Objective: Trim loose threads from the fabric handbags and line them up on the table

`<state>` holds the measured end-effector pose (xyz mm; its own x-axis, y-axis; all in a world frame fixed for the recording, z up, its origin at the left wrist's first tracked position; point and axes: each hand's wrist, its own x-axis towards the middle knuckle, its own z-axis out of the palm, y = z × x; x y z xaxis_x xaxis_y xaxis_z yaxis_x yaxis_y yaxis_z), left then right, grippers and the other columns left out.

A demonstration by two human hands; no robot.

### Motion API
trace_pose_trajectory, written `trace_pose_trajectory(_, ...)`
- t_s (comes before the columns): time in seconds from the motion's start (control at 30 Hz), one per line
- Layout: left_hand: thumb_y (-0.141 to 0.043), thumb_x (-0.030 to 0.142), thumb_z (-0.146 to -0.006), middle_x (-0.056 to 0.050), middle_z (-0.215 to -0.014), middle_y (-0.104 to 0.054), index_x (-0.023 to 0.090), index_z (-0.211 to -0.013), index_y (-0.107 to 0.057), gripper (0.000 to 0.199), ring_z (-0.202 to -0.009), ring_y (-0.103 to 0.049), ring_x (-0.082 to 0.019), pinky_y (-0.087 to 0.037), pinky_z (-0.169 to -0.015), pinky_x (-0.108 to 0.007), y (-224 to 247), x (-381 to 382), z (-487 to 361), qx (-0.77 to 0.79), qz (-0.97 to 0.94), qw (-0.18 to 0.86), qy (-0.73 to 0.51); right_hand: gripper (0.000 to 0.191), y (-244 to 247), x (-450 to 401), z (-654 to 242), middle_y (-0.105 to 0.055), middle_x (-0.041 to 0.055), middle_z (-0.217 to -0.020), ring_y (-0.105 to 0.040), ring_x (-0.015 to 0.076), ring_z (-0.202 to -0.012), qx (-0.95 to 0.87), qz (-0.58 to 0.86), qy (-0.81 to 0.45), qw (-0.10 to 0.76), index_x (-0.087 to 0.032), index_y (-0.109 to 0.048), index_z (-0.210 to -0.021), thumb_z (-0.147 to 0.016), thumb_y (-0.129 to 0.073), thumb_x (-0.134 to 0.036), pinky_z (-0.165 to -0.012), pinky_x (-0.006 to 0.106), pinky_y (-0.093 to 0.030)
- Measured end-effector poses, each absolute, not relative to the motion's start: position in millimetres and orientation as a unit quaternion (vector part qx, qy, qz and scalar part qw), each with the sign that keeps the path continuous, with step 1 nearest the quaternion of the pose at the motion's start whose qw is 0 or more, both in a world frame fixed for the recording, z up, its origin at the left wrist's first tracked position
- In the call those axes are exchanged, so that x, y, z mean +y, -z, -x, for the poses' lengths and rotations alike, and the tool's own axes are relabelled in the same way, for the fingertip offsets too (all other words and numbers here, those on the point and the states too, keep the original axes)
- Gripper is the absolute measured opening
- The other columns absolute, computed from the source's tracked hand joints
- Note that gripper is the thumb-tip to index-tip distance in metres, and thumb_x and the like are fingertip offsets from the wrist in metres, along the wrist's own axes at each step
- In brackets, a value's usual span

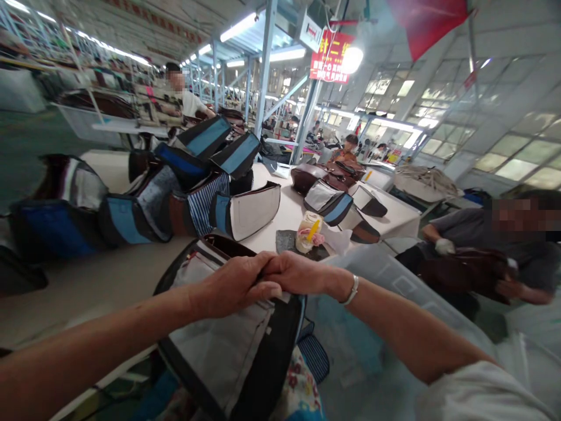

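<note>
A half-made bag (223, 345) with pale grey lining and wide black edges stands tilted right in front of me, its lining side out. My left hand (234, 283) is closed on the bag's upper right edge, thumb pointing to the right. My right hand (300, 272) meets it there, fingers bent and closed on the same edge. The two hands touch, and they hide the bit of edge between them. Just beyond them a tub (308, 234) with a yellow-handled tool in it sits on a dark sheet (284, 241).
Several unfinished bags (127, 219) with blue, striped and grey panels crowd the white table (219, 248) at left. More bags (328, 202) lie farther back. A translucent plastic bin (372, 280) stands at my right. Beyond it a seated person (464, 225) handles a dark brown bag (467, 272).
</note>
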<state>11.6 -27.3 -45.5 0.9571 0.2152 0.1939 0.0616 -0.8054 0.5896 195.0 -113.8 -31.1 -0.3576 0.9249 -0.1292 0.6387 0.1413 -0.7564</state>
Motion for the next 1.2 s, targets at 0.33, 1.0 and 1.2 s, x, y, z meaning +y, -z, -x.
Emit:
trace_pose_trajectory(0.33,-0.043,0.068,-0.099,-0.002,-0.078,-0.060,0.012,-0.087,-0.069,0.063,-0.072,-0.053,-0.016,-0.041,-0.068,-0.025,24,-8,28,0.066,-0.827,0.542,-0.133,0.037,-6,-145,-186,-0.054,-0.0002,-0.080,-0.046,0.0110,-0.073,-0.693,0.385,-0.500,0.349,-0.012,-0.065,-0.091,-0.087,-0.077,-0.047,-0.067,0.023,-0.038)
trace_pose_trajectory(1.0,-0.075,0.048,-0.085,-0.004,-0.086,-0.059,0.014,-0.086,-0.072,0.035,-0.088,-0.053,-0.021,-0.041,-0.077,-0.029,6,-1,18,0.030,-0.774,0.630,0.060,0.042,5,-157,-167,-0.046,-0.0022,-0.077,-0.037,0.0092,-0.069,-0.557,0.486,-0.556,0.380,-0.013,-0.059,-0.091,-0.084,-0.077,-0.050,-0.057,0.023,-0.027)
trace_pose_trajectory(1.2,-0.070,0.050,-0.092,-0.005,-0.094,-0.061,0.014,-0.094,-0.071,0.036,-0.091,-0.055,-0.022,-0.044,-0.085,-0.031,5,10,9,-0.021,-0.793,0.601,0.093,0.045,10,-151,-167,-0.043,-0.0040,-0.073,-0.035,0.0087,-0.067,-0.552,0.501,-0.538,0.393,-0.015,-0.056,-0.080,-0.079,-0.083,-0.051,-0.058,0.024,-0.024)
